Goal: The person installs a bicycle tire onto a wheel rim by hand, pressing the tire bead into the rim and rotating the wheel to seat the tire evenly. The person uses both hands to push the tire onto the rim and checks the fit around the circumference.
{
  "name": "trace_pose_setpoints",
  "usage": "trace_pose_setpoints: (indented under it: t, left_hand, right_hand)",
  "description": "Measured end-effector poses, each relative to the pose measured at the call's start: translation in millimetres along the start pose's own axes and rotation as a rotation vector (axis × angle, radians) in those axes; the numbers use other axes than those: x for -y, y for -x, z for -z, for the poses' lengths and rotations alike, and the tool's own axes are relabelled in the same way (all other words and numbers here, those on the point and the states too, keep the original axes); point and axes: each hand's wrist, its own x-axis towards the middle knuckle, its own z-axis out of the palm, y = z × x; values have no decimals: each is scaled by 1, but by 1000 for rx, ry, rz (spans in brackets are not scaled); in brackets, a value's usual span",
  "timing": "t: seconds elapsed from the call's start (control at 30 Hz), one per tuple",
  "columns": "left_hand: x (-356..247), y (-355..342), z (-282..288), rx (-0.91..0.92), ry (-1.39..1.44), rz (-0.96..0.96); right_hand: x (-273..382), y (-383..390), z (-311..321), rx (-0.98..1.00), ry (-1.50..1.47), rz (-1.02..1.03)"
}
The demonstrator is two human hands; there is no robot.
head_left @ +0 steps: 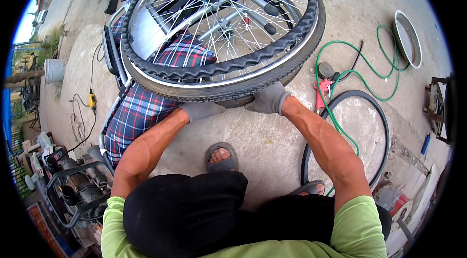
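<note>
Head view: a spoked wheelchair wheel [219,29] with its black tyre [228,88] lies tilted over bare concrete ground [262,136], and the gloved left hand [202,110] and gloved right hand [268,99] press closed fingers on the tyre's near edge. Under it lies the plaid wheelchair seat [141,112]. A green hose [362,71], loose black tyre [374,112], metal basin [407,39] and red tool [322,91] lie right; a compressor [78,185] stands left.
</note>
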Motion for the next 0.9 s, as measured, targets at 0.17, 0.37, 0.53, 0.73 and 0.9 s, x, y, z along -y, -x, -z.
trace_pose_setpoints:
  t: [0.17, 0.37, 0.53, 0.73, 0.9]
  left_hand:
    - [-10, 0, 5, -16, -115, -44]
    - [-15, 10, 0, -213, -368, -167]
    - [-22, 6, 11, -133, -485, -187]
    - [-15, 2, 15, -47, -253, -111]
    - [2, 0, 5, -33, -149, -23]
  right_hand:
    - [-2, 4, 0, 24, 3, -2]
    - [10, 2, 11, 26, 28, -14]
    - [2, -3, 6, 158, 31, -63]
    - [4, 2, 3, -83, 6, 48]
    - [7, 0, 4, 86, -5, -52]
